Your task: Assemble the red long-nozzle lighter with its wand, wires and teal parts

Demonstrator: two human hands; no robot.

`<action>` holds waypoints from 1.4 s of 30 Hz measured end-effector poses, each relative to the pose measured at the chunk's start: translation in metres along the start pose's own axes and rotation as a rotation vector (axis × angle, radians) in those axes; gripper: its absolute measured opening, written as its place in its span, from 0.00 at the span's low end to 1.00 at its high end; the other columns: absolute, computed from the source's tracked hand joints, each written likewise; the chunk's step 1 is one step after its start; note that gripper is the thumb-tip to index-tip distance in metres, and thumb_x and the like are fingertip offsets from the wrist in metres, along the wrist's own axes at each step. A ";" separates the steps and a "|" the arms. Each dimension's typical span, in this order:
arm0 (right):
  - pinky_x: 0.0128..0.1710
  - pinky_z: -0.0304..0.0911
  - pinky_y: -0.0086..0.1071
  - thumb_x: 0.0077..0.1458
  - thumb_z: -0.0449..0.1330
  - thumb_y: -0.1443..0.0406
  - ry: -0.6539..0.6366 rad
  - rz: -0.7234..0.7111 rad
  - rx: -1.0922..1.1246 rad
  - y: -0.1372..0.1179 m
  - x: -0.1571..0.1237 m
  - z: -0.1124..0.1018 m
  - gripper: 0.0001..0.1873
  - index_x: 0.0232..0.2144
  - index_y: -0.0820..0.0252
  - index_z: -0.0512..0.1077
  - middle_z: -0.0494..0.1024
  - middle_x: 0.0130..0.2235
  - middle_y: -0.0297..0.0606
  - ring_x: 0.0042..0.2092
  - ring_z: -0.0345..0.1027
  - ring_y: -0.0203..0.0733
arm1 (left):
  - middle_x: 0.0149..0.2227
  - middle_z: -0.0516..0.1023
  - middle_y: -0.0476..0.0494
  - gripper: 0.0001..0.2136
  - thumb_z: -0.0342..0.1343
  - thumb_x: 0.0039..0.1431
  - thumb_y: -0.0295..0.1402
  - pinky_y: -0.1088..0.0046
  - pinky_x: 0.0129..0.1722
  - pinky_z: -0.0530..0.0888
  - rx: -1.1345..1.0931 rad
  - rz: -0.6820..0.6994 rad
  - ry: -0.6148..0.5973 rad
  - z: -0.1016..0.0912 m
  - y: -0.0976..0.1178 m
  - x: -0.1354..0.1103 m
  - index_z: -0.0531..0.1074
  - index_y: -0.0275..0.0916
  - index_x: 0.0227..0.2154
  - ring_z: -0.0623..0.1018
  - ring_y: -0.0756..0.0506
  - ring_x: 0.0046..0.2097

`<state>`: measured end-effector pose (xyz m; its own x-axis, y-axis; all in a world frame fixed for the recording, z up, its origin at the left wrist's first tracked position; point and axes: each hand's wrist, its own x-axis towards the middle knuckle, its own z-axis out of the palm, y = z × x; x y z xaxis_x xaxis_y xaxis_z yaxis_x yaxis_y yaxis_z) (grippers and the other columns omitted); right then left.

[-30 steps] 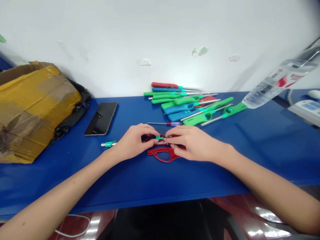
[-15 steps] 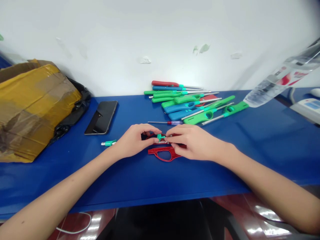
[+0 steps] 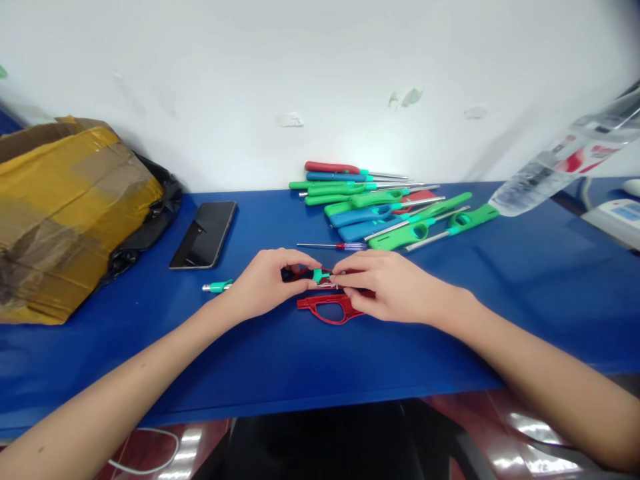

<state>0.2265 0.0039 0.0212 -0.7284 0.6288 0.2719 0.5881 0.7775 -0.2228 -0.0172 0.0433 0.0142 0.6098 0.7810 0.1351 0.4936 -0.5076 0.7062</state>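
Between the thumb and forefinger of my left hand (image 3: 270,283) is a small teal trigger piece (image 3: 318,275). It sits over a red lighter shell half (image 3: 327,287), which my fingers partly cover. My right hand (image 3: 383,283) has its fingertips down on the same shell, beside thin white wires; whether they pinch a part is hidden. The other red shell half (image 3: 325,312), with its oval opening, lies nearer the table edge under my right thumb. Past my left wrist a teal and silver lighter tip (image 3: 217,287) sticks out.
Beyond my hands lie a screwdriver (image 3: 333,247) and a pile of green, blue and red stick lighters (image 3: 365,215). A phone (image 3: 204,235) and a taped carton (image 3: 75,220) are to the left. A water bottle (image 3: 560,163) leans in at right on the blue table (image 3: 320,373).
The teal trigger piece has turned slightly in my left fingers. Both hands otherwise stay in nearly the same place.
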 end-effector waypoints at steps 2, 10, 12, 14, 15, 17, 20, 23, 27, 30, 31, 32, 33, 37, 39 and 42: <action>0.47 0.71 0.40 0.60 0.55 0.68 0.010 -0.004 -0.002 0.000 0.000 0.000 0.14 0.42 0.60 0.80 0.81 0.47 0.42 0.45 0.77 0.47 | 0.37 0.83 0.49 0.11 0.65 0.54 0.33 0.71 0.39 0.74 0.020 -0.014 0.029 0.001 0.000 -0.001 0.80 0.42 0.41 0.78 0.48 0.35; 0.46 0.72 0.41 0.61 0.55 0.69 0.022 -0.034 -0.042 -0.001 0.000 0.000 0.13 0.40 0.61 0.80 0.81 0.46 0.43 0.43 0.77 0.47 | 0.40 0.84 0.46 0.04 0.62 0.58 0.30 0.71 0.41 0.78 0.070 0.185 0.116 0.004 -0.007 -0.011 0.82 0.42 0.32 0.81 0.45 0.41; 0.45 0.72 0.41 0.61 0.56 0.69 0.015 -0.032 -0.048 -0.002 0.000 0.000 0.13 0.40 0.61 0.80 0.81 0.46 0.42 0.43 0.77 0.47 | 0.43 0.82 0.45 0.06 0.60 0.61 0.31 0.71 0.42 0.78 0.108 0.218 0.050 -0.001 -0.008 -0.015 0.82 0.42 0.35 0.81 0.46 0.42; 0.45 0.72 0.42 0.61 0.55 0.68 0.016 -0.034 -0.053 -0.002 0.000 0.000 0.13 0.41 0.61 0.80 0.81 0.46 0.43 0.43 0.77 0.47 | 0.45 0.81 0.45 0.08 0.58 0.63 0.31 0.72 0.42 0.78 0.131 0.235 -0.008 -0.007 -0.009 -0.017 0.82 0.43 0.39 0.80 0.46 0.43; 0.45 0.72 0.42 0.61 0.55 0.68 0.019 -0.036 -0.055 -0.002 0.000 0.000 0.13 0.41 0.62 0.80 0.81 0.46 0.43 0.42 0.77 0.47 | 0.46 0.80 0.45 0.08 0.57 0.63 0.31 0.72 0.43 0.77 0.136 0.236 -0.032 -0.010 -0.009 -0.017 0.81 0.43 0.40 0.80 0.46 0.44; 0.45 0.73 0.42 0.62 0.55 0.68 0.023 -0.038 -0.058 -0.003 -0.001 0.000 0.13 0.40 0.62 0.80 0.81 0.46 0.43 0.42 0.77 0.47 | 0.47 0.80 0.45 0.09 0.56 0.63 0.31 0.73 0.43 0.77 0.129 0.221 -0.062 -0.014 -0.009 -0.017 0.80 0.43 0.42 0.80 0.47 0.45; 0.45 0.73 0.42 0.61 0.55 0.68 0.021 -0.041 -0.061 -0.003 -0.001 0.000 0.13 0.39 0.62 0.80 0.81 0.46 0.44 0.42 0.77 0.47 | 0.45 0.80 0.46 0.11 0.53 0.65 0.30 0.75 0.40 0.77 0.090 0.148 -0.052 -0.016 -0.007 -0.015 0.80 0.41 0.43 0.80 0.48 0.42; 0.45 0.73 0.42 0.61 0.55 0.68 0.023 -0.044 -0.065 -0.003 -0.001 -0.001 0.13 0.39 0.63 0.80 0.81 0.46 0.44 0.42 0.77 0.47 | 0.42 0.81 0.47 0.09 0.55 0.64 0.33 0.75 0.40 0.76 0.088 0.108 -0.021 -0.016 -0.006 -0.014 0.80 0.41 0.39 0.80 0.48 0.40; 0.45 0.73 0.42 0.61 0.55 0.69 0.030 -0.049 -0.071 -0.003 0.000 0.000 0.13 0.39 0.63 0.80 0.81 0.45 0.44 0.41 0.77 0.47 | 0.42 0.81 0.47 0.06 0.59 0.61 0.34 0.74 0.43 0.75 0.125 0.142 -0.029 -0.014 -0.004 -0.015 0.81 0.42 0.36 0.79 0.47 0.42; 0.44 0.73 0.42 0.61 0.55 0.69 0.036 -0.050 -0.076 -0.004 0.000 0.001 0.13 0.38 0.63 0.81 0.81 0.45 0.44 0.41 0.77 0.47 | 0.41 0.80 0.48 0.07 0.57 0.63 0.32 0.73 0.43 0.75 0.149 0.142 -0.019 -0.009 -0.001 -0.016 0.80 0.42 0.34 0.79 0.48 0.42; 0.44 0.73 0.42 0.61 0.55 0.69 0.039 -0.050 -0.076 -0.004 0.000 0.001 0.13 0.38 0.63 0.81 0.81 0.45 0.44 0.41 0.77 0.47 | 0.40 0.80 0.48 0.07 0.56 0.63 0.32 0.73 0.43 0.74 0.157 0.141 -0.009 -0.007 0.000 -0.016 0.80 0.42 0.34 0.79 0.48 0.42; 0.44 0.73 0.42 0.61 0.55 0.69 0.043 -0.050 -0.075 -0.004 0.000 0.001 0.13 0.38 0.63 0.81 0.81 0.45 0.44 0.41 0.77 0.47 | 0.40 0.80 0.48 0.07 0.56 0.63 0.31 0.72 0.43 0.74 0.163 0.142 0.003 -0.005 0.001 -0.016 0.80 0.42 0.34 0.79 0.47 0.42; 0.44 0.73 0.42 0.61 0.55 0.69 0.046 -0.051 -0.074 -0.004 0.000 0.001 0.13 0.38 0.63 0.81 0.81 0.45 0.44 0.41 0.77 0.47 | 0.40 0.80 0.48 0.07 0.56 0.63 0.31 0.72 0.43 0.74 0.168 0.146 0.017 -0.003 0.001 -0.015 0.79 0.41 0.34 0.78 0.47 0.42; 0.44 0.73 0.42 0.61 0.56 0.69 0.048 -0.049 -0.078 -0.004 0.000 0.002 0.12 0.38 0.62 0.81 0.81 0.45 0.45 0.42 0.77 0.47 | 0.39 0.80 0.46 0.07 0.55 0.63 0.29 0.70 0.43 0.74 0.193 0.172 0.075 0.004 -0.001 -0.016 0.79 0.40 0.33 0.78 0.47 0.40; 0.44 0.73 0.42 0.61 0.56 0.69 0.045 -0.046 -0.082 -0.003 0.000 0.002 0.12 0.38 0.62 0.81 0.81 0.45 0.45 0.42 0.77 0.47 | 0.39 0.80 0.46 0.07 0.55 0.63 0.29 0.69 0.42 0.74 0.218 0.177 0.078 0.006 -0.002 -0.016 0.78 0.40 0.33 0.77 0.46 0.40; 0.44 0.73 0.42 0.61 0.56 0.69 0.052 -0.049 -0.084 -0.003 0.000 0.003 0.12 0.38 0.61 0.81 0.81 0.46 0.45 0.41 0.77 0.47 | 0.38 0.81 0.46 0.07 0.55 0.63 0.30 0.67 0.42 0.74 0.214 0.155 0.068 0.007 -0.002 -0.016 0.78 0.40 0.32 0.76 0.45 0.41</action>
<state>0.2238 0.0011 0.0194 -0.7390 0.5879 0.3291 0.5815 0.8032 -0.1292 -0.0238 0.0292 0.0058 0.6491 0.7067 0.2815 0.5217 -0.6829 0.5113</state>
